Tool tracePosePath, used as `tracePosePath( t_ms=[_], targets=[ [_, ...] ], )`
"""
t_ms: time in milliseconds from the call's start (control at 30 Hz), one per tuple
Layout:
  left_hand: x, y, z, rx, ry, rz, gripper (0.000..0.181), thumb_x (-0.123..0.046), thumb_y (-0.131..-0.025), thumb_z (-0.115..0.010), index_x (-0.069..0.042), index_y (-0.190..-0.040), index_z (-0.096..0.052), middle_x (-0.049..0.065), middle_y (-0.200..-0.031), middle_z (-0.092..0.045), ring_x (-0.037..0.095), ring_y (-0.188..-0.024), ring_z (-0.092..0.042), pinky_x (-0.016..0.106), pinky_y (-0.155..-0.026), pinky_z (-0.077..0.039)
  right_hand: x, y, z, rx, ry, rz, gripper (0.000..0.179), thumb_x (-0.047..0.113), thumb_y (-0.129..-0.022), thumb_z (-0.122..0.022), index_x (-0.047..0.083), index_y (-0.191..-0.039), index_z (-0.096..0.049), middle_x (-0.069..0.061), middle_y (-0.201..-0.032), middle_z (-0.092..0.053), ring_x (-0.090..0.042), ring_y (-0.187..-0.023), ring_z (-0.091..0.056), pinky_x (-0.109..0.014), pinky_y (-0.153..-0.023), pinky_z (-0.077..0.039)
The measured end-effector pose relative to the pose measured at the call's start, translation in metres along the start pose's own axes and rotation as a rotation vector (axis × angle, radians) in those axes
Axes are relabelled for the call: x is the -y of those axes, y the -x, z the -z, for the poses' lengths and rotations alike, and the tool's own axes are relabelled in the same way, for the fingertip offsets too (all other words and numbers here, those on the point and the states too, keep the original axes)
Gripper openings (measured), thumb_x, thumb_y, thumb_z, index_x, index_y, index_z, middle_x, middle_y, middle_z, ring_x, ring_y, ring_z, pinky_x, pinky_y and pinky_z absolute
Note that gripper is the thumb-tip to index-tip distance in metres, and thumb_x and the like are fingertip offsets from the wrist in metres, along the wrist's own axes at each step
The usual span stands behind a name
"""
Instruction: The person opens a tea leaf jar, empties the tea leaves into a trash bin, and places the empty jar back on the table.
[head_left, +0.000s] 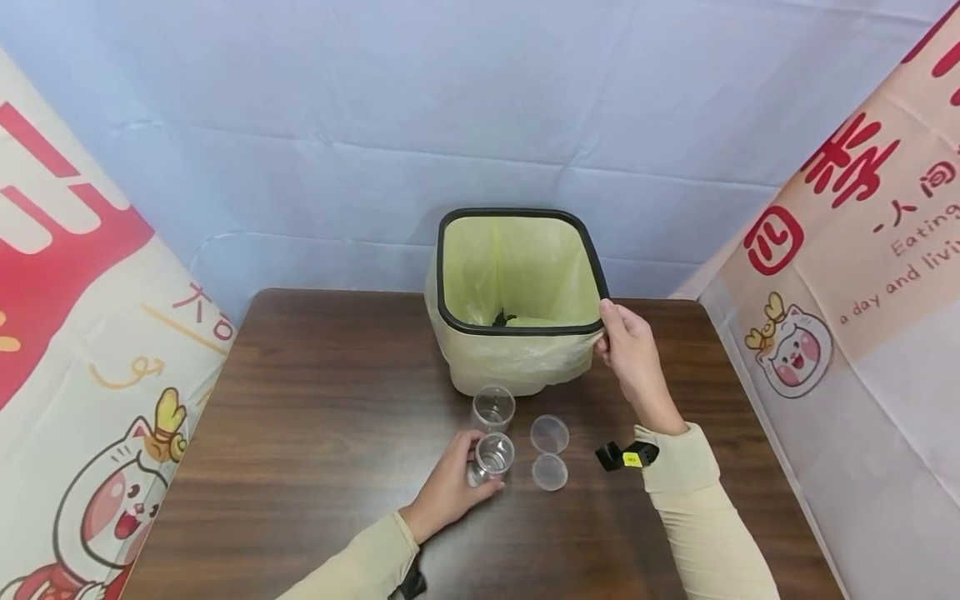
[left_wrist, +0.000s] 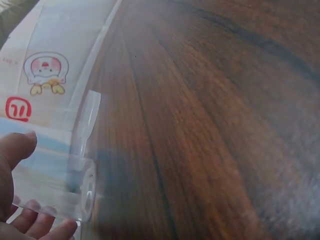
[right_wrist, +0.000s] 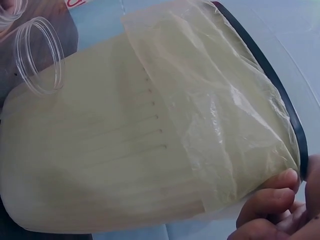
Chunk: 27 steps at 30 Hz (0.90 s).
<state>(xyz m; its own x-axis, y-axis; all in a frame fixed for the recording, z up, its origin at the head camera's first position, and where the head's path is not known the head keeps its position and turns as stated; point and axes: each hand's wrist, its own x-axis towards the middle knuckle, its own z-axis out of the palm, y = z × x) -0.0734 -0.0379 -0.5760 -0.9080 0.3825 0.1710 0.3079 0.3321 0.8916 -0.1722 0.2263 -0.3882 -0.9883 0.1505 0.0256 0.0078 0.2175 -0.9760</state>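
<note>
A small clear plastic jar [head_left: 493,460] without a lid stands on the table, and my left hand [head_left: 453,485] curls its fingers and thumb around its side. In the left wrist view the jar [left_wrist: 55,180] lies between thumb and fingers. Just beyond it is a second open clear jar [head_left: 492,410], untouched. My right hand [head_left: 628,346] pinches the front right corner of a trash can [head_left: 498,371], thumb on its black rim. A translucent bag [right_wrist: 205,115] lines the can and folds over its outside; fingers press it from below in the right wrist view.
To the right of the jars lie two round clear lids [head_left: 550,435], one behind the other. Inside the can is a small dark item [head_left: 502,319]. The brown wooden table [head_left: 337,400] meets a pale cloth at the back, with printed cloths at both sides.
</note>
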Motion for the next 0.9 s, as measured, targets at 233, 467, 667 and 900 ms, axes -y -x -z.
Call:
tracePosePath(
  t_ms=[233, 467, 667, 900],
  targets=[
    [0.004, 0.001, 0.003, -0.016, 0.0, 0.017, 0.07, -0.016, -0.074, -0.092, -0.008, -0.13, -0.051, 0.002, -0.124, -0.056, 0.018, -0.113, -0.062, 0.034, -0.101, -0.051, 0.002, -0.002, -0.002, 0.008, 0.033, -0.015, 0.043, 0.044, -0.107, -0.048, 0.006, -0.088, -0.053, 0.004, -0.062, -0.047, -0.008, -0.054, -0.042, -0.021, -0.047, -0.036],
    [0.009, 0.009, 0.01, -0.021, -0.021, 0.003, 0.069, -0.027, -0.077, -0.091, -0.011, -0.132, -0.052, -0.002, -0.125, -0.057, 0.016, -0.116, -0.059, 0.038, -0.1, -0.051, 0.001, -0.003, -0.001, 0.013, 0.045, -0.016, 0.041, 0.041, -0.108, -0.047, 0.007, -0.087, -0.054, 0.004, -0.063, -0.047, -0.008, -0.054, -0.043, -0.021, -0.047, -0.037],
    [0.009, 0.014, 0.032, -0.029, -0.083, -0.005, 0.056, -0.027, -0.089, -0.078, -0.003, -0.134, -0.055, 0.009, -0.127, -0.062, 0.025, -0.118, -0.06, 0.045, -0.1, -0.051, -0.002, -0.002, 0.001, -0.014, 0.054, 0.033, 0.046, 0.041, -0.108, -0.046, 0.003, -0.083, -0.052, 0.003, -0.061, -0.048, -0.008, -0.053, -0.042, -0.021, -0.047, -0.036],
    [0.013, 0.006, 0.081, -0.062, -0.21, -0.019, 0.049, -0.022, -0.093, -0.074, 0.002, -0.131, -0.056, 0.018, -0.123, -0.063, 0.031, -0.114, -0.062, 0.051, -0.1, -0.05, -0.006, -0.001, 0.01, -0.073, 0.03, 0.07, 0.052, 0.043, -0.11, -0.037, 0.001, -0.081, -0.048, 0.002, -0.063, -0.049, -0.008, -0.056, -0.045, -0.02, -0.05, -0.041]
  ],
)
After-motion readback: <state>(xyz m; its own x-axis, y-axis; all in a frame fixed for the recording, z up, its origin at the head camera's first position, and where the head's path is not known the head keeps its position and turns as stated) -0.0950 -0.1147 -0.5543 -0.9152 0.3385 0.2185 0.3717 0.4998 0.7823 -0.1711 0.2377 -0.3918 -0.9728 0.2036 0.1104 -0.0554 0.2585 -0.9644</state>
